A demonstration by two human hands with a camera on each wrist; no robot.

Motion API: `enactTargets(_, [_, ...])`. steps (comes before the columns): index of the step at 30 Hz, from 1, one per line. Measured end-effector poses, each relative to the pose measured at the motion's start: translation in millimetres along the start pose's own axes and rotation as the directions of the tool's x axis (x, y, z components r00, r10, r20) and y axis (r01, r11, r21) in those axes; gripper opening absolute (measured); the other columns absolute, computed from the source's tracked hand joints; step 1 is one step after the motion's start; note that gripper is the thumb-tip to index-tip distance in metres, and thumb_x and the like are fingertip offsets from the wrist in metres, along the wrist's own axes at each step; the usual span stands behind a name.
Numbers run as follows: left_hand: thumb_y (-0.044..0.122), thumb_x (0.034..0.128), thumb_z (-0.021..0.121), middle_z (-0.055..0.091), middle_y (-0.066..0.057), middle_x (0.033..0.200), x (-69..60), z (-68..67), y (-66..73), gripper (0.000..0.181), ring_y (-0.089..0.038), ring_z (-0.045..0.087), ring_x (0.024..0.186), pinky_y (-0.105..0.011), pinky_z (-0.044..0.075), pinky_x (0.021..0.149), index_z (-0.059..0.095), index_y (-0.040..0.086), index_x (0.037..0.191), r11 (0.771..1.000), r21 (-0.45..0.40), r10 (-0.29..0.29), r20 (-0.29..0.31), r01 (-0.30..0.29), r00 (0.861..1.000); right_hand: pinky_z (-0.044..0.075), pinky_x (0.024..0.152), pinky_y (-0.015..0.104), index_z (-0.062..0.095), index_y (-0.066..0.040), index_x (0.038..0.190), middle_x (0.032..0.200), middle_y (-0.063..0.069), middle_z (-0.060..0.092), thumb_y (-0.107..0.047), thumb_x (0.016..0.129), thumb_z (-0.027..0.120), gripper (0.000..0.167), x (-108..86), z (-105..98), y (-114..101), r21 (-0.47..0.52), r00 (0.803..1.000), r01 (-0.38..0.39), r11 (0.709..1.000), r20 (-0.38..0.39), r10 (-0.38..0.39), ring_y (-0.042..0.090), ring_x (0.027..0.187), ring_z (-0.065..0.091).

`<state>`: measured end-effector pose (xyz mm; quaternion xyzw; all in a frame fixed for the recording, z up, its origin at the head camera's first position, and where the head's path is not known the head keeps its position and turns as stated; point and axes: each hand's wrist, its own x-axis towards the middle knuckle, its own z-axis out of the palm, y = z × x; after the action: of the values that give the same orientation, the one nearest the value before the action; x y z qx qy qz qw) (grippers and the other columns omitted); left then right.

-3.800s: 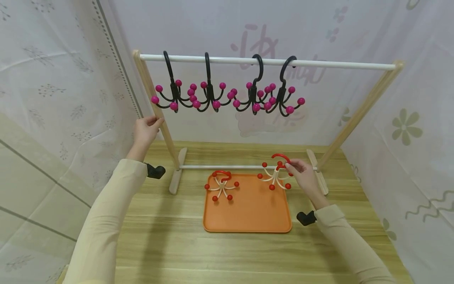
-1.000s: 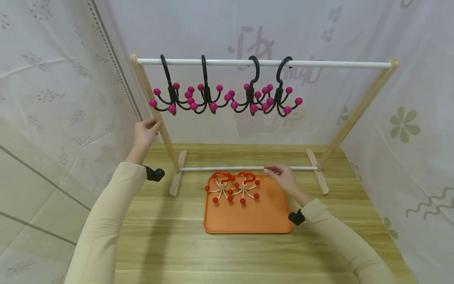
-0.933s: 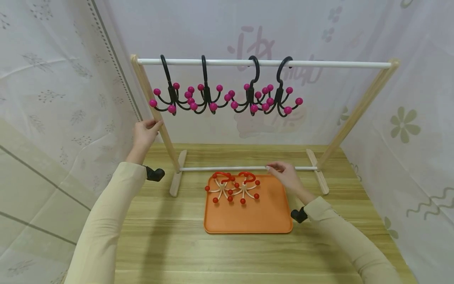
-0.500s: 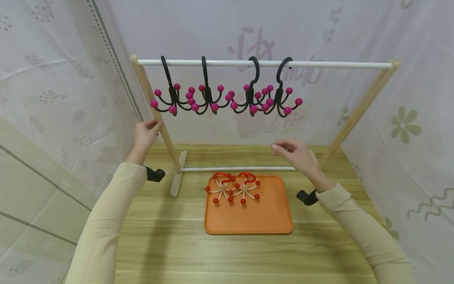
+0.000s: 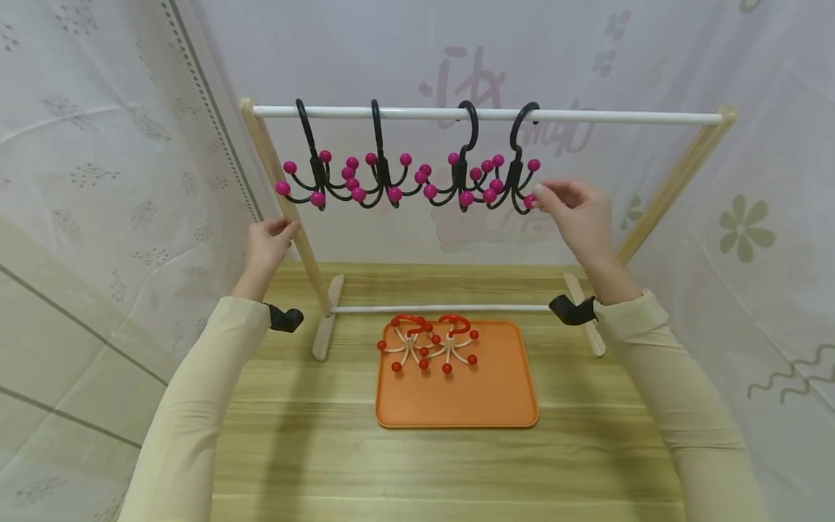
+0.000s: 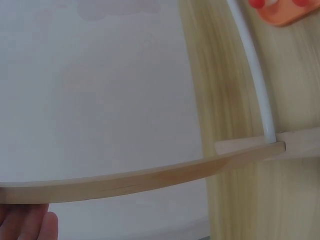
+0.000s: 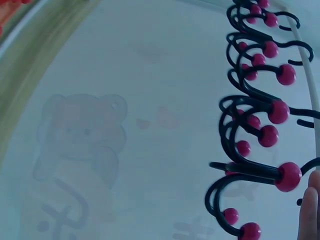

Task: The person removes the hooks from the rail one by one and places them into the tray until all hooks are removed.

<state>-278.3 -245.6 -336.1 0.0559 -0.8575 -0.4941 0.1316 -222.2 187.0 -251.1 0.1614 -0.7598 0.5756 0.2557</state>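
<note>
Several black hangers with pink balls hang from the white top bar [image 5: 620, 117] of a wooden-legged rack. My left hand [image 5: 266, 246] holds the rack's left post [image 5: 306, 257] between thumb and fingers; in the left wrist view its fingers [image 6: 30, 222] lie against the post [image 6: 125, 184]. At the rightmost black hanger [image 5: 514, 174], my right hand [image 5: 583, 217] has its fingertips over a lower pink ball, and contact is unclear. The right wrist view shows its fingers [image 7: 309, 207] beside that hanger's hook. Two red-and-white hangers, the left one [image 5: 409, 341] and the right one [image 5: 450, 344], lie on the orange tray [image 5: 457, 399].
Across the rack's base runs a white lower bar [image 5: 424, 309] just behind the tray. The rack's feet, left [image 5: 321, 337] and right [image 5: 592, 333], stand on the wooden tabletop [image 5: 365, 471]. Patterned curtains [image 5: 737, 181] surround the back and sides.
The second red-and-white hanger, earlier in my right hand, now lies beside the first on the tray. My right hand has moved up and right to the black hangers; my left hand stays on the post.
</note>
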Motion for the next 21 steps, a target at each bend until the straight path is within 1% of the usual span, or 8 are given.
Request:
enactTargets(2, [0.030, 0.0886, 0.052, 0.056, -0.019, 0.112, -0.1, 0.4, 0.4, 0.045, -0.025, 0.053, 0.099, -0.033, 0.044, 0.082, 0.054, -0.005, 0.116, 1.000, -0.003, -0.003, 0.001, 0.003, 1.000, 0.044, 0.063, 0.019, 0.064, 0.005, 0.094, 0.073, -0.006, 0.063, -0.014, 0.082, 0.064, 0.023, 8.6, -2, -4, -0.052, 0.999, -0.025, 0.998, -0.035, 0.023, 0.015, 0.069, 0.058])
enactTargets(4, [0.030, 0.0888, 0.052, 0.056, -0.020, 0.112, 0.0, 0.4, 1.0, 0.044, -0.025, 0.053, 0.100, -0.033, 0.044, 0.082, 0.054, -0.005, 0.116, 1.000, -0.007, -0.008, 0.001, 0.008, 1.000, 0.042, 0.064, 0.019, 0.065, 0.001, 0.097, 0.078, -0.007, 0.064, -0.019, 0.081, 0.065, 0.026, 18.0, -3, -3, -0.108, 0.997, -0.053, 0.993, -0.052, 0.048, 0.009, 0.073, 0.058])
enactTargets(5, [0.029, 0.0888, 0.052, 0.056, -0.020, 0.112, 0.1, 0.4, 1.3, 0.044, -0.025, 0.053, 0.100, -0.033, 0.044, 0.082, 0.054, -0.005, 0.116, 1.000, -0.007, -0.009, 0.000, 0.009, 1.000, 0.042, 0.064, 0.018, 0.066, 0.000, 0.098, 0.081, -0.006, 0.064, -0.021, 0.081, 0.065, 0.027, 22.8, -3, -1, -0.124, 0.997, -0.068, 0.990, -0.056, 0.062, 0.009, 0.074, 0.058])
enactTargets(8, [0.029, 0.0890, 0.052, 0.055, -0.020, 0.112, 0.8, 0.3, 2.1, 0.044, -0.025, 0.053, 0.099, -0.032, 0.044, 0.082, 0.054, -0.006, 0.116, 1.000, -0.009, -0.012, -0.001, 0.012, 1.000, 0.043, 0.071, 0.018, 0.065, -0.005, 0.102, 0.091, -0.002, 0.065, -0.026, 0.080, 0.066, 0.031, 36.0, -3, 6, -0.164, 0.994, -0.097, 0.982, -0.057, 0.088, 0.007, 0.081, 0.057])
enactTargets(10, [0.029, 0.0890, 0.052, 0.056, -0.020, 0.112, 1.1, 0.1, 2.0, 0.044, -0.025, 0.053, 0.099, -0.031, 0.044, 0.082, 0.054, -0.006, 0.116, 1.000, -0.008, -0.011, -0.005, 0.011, 1.000, 0.044, 0.074, 0.020, 0.065, -0.006, 0.105, 0.097, 0.001, 0.064, -0.025, 0.080, 0.066, 0.032, 42.7, -1, 9, -0.165, 0.995, -0.099, 0.981, -0.049, 0.093, 0.008, 0.086, 0.057])
enactTargets(13, [0.029, 0.0889, 0.052, 0.056, -0.020, 0.111, 0.7, 0.2, 2.1, 0.044, -0.025, 0.053, 0.098, -0.031, 0.044, 0.081, 0.054, -0.006, 0.116, 1.000, -0.009, -0.010, -0.006, 0.010, 1.000, 0.044, 0.079, 0.022, 0.063, -0.004, 0.108, 0.103, 0.004, 0.063, -0.021, 0.080, 0.066, 0.032, 50.0, 5, 10, -0.141, 0.996, -0.082, 0.987, -0.032, 0.078, 0.010, 0.091, 0.056])
enactTargets(17, [0.029, 0.0887, 0.052, 0.056, -0.020, 0.111, 0.3, 0.4, 1.8, 0.044, -0.025, 0.054, 0.098, -0.031, 0.044, 0.081, 0.055, -0.006, 0.115, 1.000, -0.010, -0.004, -0.001, 0.004, 1.000, 0.043, 0.082, 0.024, 0.061, -0.001, 0.109, 0.105, 0.008, 0.062, -0.017, 0.079, 0.067, 0.034, 56.4, 12, 9, -0.096, 0.997, -0.074, 0.993, -0.025, 0.071, 0.011, 0.093, 0.055])
enactTargets(21, [0.030, 0.0885, 0.052, 0.056, -0.020, 0.111, 0.7, 1.2, 1.0, 0.044, -0.025, 0.053, 0.099, -0.032, 0.044, 0.081, 0.055, -0.005, 0.115, 1.000, -0.002, -0.008, -0.002, 0.008, 1.000, 0.041, 0.084, 0.025, 0.060, -0.001, 0.111, 0.107, 0.009, 0.061, -0.016, 0.079, 0.067, 0.036, 61.4, 19, 7, -0.078, 0.997, -0.075, 0.994, -0.020, 0.074, 0.012, 0.096, 0.054])
